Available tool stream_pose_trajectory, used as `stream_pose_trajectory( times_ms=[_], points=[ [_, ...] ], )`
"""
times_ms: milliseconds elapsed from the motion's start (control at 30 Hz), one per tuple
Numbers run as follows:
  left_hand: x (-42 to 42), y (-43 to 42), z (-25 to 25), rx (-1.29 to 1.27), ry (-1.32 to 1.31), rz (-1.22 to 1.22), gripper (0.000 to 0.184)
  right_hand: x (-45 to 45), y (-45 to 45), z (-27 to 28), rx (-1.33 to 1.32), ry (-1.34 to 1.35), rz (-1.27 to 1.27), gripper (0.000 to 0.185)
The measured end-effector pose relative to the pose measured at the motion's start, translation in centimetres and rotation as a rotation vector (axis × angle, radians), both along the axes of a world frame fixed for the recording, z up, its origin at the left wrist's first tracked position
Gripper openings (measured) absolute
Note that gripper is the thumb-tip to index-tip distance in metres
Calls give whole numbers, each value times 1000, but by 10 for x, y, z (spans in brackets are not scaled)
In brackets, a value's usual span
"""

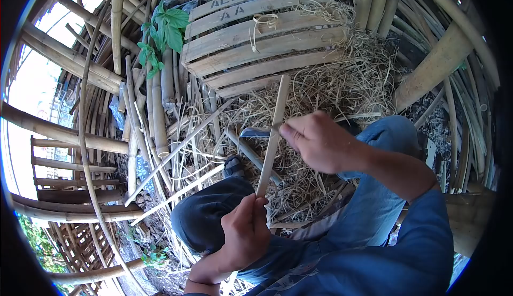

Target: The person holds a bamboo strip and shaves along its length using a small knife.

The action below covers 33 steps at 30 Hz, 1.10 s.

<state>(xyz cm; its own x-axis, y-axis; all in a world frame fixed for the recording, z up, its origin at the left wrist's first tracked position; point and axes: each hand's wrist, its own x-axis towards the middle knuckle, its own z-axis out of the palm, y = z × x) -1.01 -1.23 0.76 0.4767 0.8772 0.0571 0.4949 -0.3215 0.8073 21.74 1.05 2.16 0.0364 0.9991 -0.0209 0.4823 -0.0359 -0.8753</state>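
Currently, strip [271, 149]: slanted, near side of crate [224, 42], far tip pointing at it.
Left hand [246, 229]: clenched round strip's end farthest from crate.
Right hand [320, 142]: closed by strip's middle, apparently on knife [255, 132]; handle hidden, blade crosses strip.
Shavings [366, 79]: heaped right of crate and before it.
Plant [172, 28]: just left of crate.

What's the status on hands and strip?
Left hand grips pale strip near its lower end. Right hand holds knife at strip. Shavings underneath; nothing visibly blocking.
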Motion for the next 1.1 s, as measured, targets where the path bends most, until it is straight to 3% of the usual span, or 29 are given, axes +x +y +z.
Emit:
stream_pose_trajectory(
  times_ms=[133,200,367,400,567,733,900,1100],
  points=[
    [2,4,1,-32,-27,0,17,-9,-3,-5,30,52,52,33],
    [4,5,7,-145,-22,30,7,-7,-1,-4,34,87,50,37],
    [5,4,2,-101,-38,23,11,11,8,-2,93,106,-66,38],
    [5,3,2,-95,-56,25,13,16,9,4,72,34,-100,31],
    [7,2,3,-77,-66,13,12,26,13,1,179,40,-174,32],
    [3,1,1,-12,-6,-17,5,23,14,-6,325,-169,-199,31],
    [3,-1,0,111,16,-10,4,12,7,-3,258,-170,-136,31],
    [4,1,4,67,5,2,4,0,3,-11,235,-112,-85,29]
  ],
)
